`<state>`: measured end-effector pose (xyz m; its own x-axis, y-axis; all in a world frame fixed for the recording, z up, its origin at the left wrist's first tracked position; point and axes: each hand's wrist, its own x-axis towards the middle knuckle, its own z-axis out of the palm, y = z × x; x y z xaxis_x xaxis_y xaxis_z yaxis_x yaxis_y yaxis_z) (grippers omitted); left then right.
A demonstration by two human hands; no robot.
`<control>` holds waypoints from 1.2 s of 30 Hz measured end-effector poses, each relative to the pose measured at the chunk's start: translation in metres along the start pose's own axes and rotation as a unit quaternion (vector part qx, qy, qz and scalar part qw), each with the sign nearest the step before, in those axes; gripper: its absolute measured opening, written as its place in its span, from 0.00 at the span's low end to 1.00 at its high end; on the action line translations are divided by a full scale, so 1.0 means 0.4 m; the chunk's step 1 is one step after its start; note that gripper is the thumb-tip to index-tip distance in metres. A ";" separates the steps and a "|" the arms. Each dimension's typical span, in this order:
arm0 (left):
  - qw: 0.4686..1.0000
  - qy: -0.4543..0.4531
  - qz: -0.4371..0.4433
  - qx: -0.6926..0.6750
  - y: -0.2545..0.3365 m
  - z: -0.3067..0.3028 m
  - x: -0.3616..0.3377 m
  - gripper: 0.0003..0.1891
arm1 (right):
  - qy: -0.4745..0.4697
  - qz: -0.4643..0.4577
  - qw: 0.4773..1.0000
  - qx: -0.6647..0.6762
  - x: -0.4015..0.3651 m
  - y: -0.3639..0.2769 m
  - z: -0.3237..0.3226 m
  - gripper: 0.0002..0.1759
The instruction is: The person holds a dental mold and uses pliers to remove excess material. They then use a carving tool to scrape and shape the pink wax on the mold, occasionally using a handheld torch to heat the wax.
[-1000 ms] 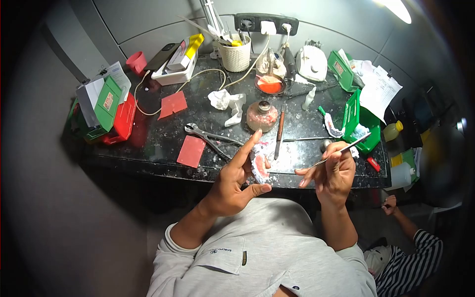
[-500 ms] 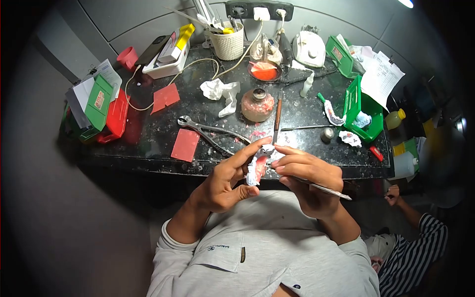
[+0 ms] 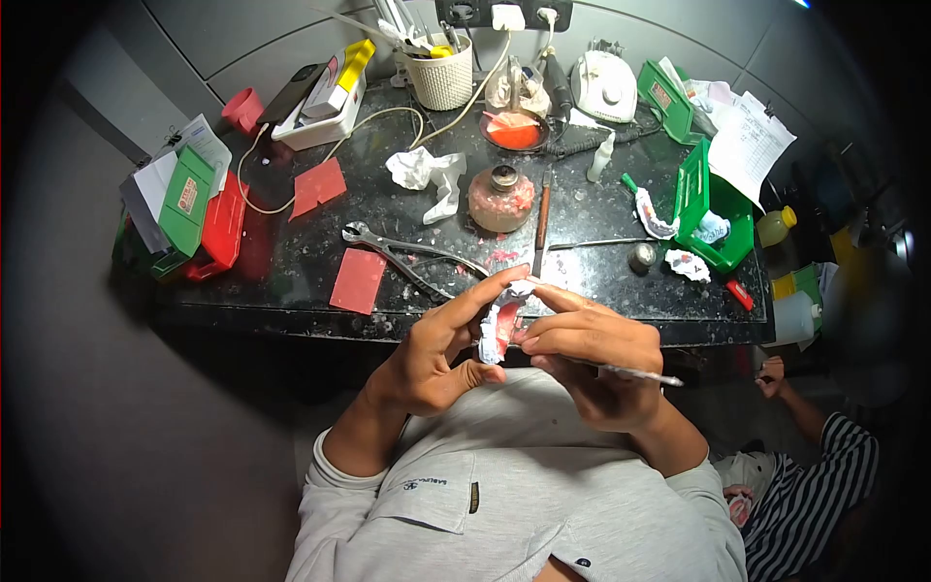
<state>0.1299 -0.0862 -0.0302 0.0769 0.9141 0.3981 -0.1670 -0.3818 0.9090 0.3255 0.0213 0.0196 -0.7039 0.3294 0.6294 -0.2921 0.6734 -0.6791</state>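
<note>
Between my hands, at the table's front edge, is a pale dental cast (image 3: 493,335) with pink wax on its inner side. My left hand (image 3: 436,354) grips it, thumb below and index finger at the top. A slim metal carving tool (image 3: 640,373) lies in my right hand (image 3: 606,354), pinched like a pen; its working tip is hidden by the fingers at the wax. Just beyond are large metal pliers (image 3: 398,257), a pink wax sheet (image 3: 358,281) and a wooden-handled knife (image 3: 543,218).
A glass burner (image 3: 501,199) filled with pink bits stands mid-table, near crumpled tissue (image 3: 427,177). On the right are a green box (image 3: 713,213), another dental cast (image 3: 653,213) and a small metal cup (image 3: 642,256). A co-worker's striped sleeve (image 3: 834,475) shows at lower right.
The cast has turned slightly in my left hand, showing more of its pink inner side. My right hand with the tool has shifted a little left. The whole view has moved slightly.
</note>
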 end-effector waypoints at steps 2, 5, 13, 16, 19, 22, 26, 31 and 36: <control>1.000 -0.003 0.006 0.004 -0.003 -0.003 -0.004 0.47 | 0.033 0.010 0.999 -0.005 -0.001 0.006 0.008 0.09; 1.000 -0.018 -0.019 0.005 0.001 -0.008 -0.007 0.47 | 0.065 0.022 0.997 -0.021 -0.006 0.017 0.014 0.10; 0.999 -0.016 -0.009 0.031 0.006 -0.013 -0.010 0.46 | 0.036 0.018 0.999 -0.003 -0.001 0.011 0.013 0.09; 1.000 -0.004 -0.004 0.022 0.011 -0.004 -0.004 0.46 | 0.051 0.022 0.998 -0.009 0.000 0.017 0.018 0.09; 1.000 -0.010 0.003 0.017 0.005 -0.007 -0.006 0.46 | 0.028 0.006 1.000 0.002 0.006 0.009 0.014 0.08; 1.000 -0.017 -0.004 0.015 0.005 -0.011 -0.008 0.46 | 0.009 0.006 1.000 0.011 0.001 0.006 0.009 0.08; 1.000 -0.013 -0.001 0.013 0.008 -0.008 -0.004 0.46 | 0.000 0.024 0.999 0.038 -0.004 0.013 0.002 0.08; 1.000 -0.004 0.002 -0.014 0.003 -0.006 -0.006 0.46 | 0.032 0.024 0.999 0.032 -0.002 0.019 0.016 0.08; 0.999 0.010 0.001 -0.053 0.007 -0.003 -0.009 0.46 | -0.010 0.001 0.999 0.043 -0.004 0.017 0.001 0.08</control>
<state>0.1279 -0.0904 -0.0294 0.0568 0.9161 0.3970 -0.2696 -0.3688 0.8896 0.3246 0.0251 0.0138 -0.7173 0.3162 0.6209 -0.3452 0.6127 -0.7109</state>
